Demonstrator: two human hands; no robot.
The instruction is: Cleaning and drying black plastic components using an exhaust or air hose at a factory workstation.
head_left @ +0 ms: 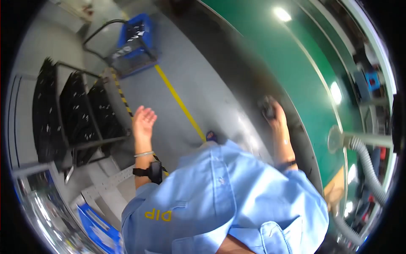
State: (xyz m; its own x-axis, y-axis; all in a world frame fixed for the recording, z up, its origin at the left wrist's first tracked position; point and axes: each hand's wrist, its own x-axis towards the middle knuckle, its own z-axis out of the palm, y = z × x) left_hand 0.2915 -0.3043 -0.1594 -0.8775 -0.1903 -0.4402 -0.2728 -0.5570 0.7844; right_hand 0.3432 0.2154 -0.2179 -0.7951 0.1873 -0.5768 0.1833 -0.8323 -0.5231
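My left hand (144, 122) is held out over the grey floor with its palm up, fingers apart and nothing in it. A bracelet and a black device are strapped to that forearm. On the other side, my right hand (278, 113) closes around a small dark grey object (267, 107). That object is smeared by motion and its kind cannot be made out. It is held beside the edge of a long green-topped bench (292, 76). A black band circles my right wrist.
To the left stands a rack (96, 114) of black sheet-like parts. Farther ahead is a trolley with a blue crate (146, 36). A yellow line (175, 95) crosses the floor. A grey flexible hose (367, 163) hangs at right; a blue bin (98, 228) sits lower left.
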